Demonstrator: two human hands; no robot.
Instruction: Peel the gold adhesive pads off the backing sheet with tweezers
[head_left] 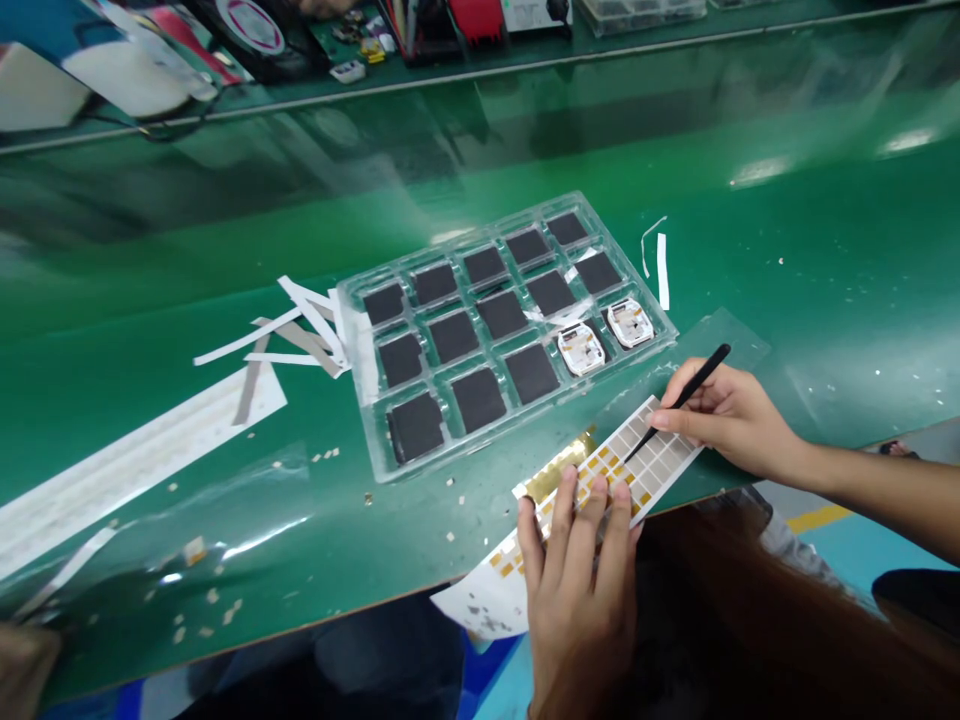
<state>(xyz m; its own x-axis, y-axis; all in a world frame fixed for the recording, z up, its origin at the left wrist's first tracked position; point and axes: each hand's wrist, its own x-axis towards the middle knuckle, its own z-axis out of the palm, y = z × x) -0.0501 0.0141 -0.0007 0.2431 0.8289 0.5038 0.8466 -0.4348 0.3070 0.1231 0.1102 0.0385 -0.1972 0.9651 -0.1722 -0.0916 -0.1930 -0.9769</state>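
Observation:
My right hand (pixel 724 415) grips black tweezers (pixel 686 393), their tips down on a white sheet of small stickers (pixel 679 455) at the table's front edge. Gold-coloured pieces fill part of the sheet's grid; grey squares show toward its right end. Across the sheet lies my left hand (pixel 581 560), fingers stretched out and pressing it flat, with its lower left end curling over the edge. A gold strip (pixel 559 468) lies just behind the sheet. Beyond stands a transparent plastic tray (pixel 517 425) of dark square pads, with two white-framed parts (pixel 581 348) in its front right pockets.
Paper strips (pixel 300 315) are heaped left of the tray, near a long white sheet (pixel 142 455). Transparent film (pixel 255 500) and small scraps lie at front left. Another person's hand (pixel 26 655) shows at lower left. A cluttered shelf (pixel 420 75) runs along the back.

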